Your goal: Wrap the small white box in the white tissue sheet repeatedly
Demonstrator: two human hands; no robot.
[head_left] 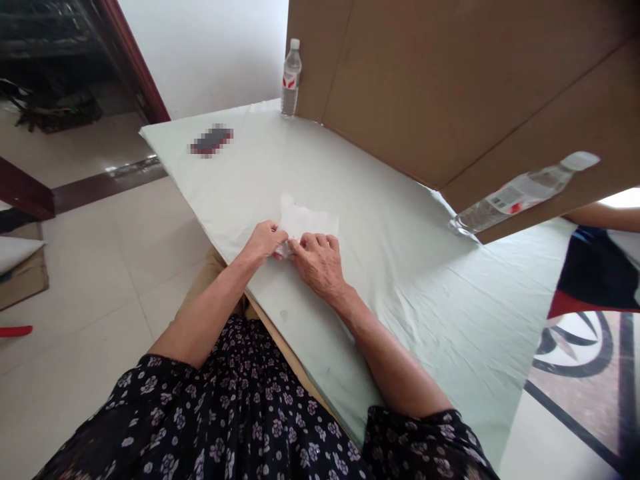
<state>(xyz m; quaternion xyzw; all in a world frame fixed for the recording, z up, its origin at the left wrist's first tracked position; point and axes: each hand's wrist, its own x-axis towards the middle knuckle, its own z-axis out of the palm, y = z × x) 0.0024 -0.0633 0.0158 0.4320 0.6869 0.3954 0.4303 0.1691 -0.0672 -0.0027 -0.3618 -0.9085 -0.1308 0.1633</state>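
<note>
A thin white sheet that looks like a tissue [315, 220] lies on the cloth-covered table, near its front edge. My left hand [266, 241] is closed, pinching the tissue's crumpled near-left part between thumb and fingers. Right beside it, my right hand [320, 263] rests on the tissue with its fingers bent and its thumb reaching toward the left thumb. The two thumbs nearly meet at the bunched part. Beneath the fingers, part of the tissue is hidden.
A tall brown cardboard panel [400, 80] stands across the back of the table [380, 200]. Clear bottles stand against its left end [290, 83] and right corner [520, 193]. A blurred dark, red-edged object [211, 141] lies far left. Another person's arm [605, 217] shows at right.
</note>
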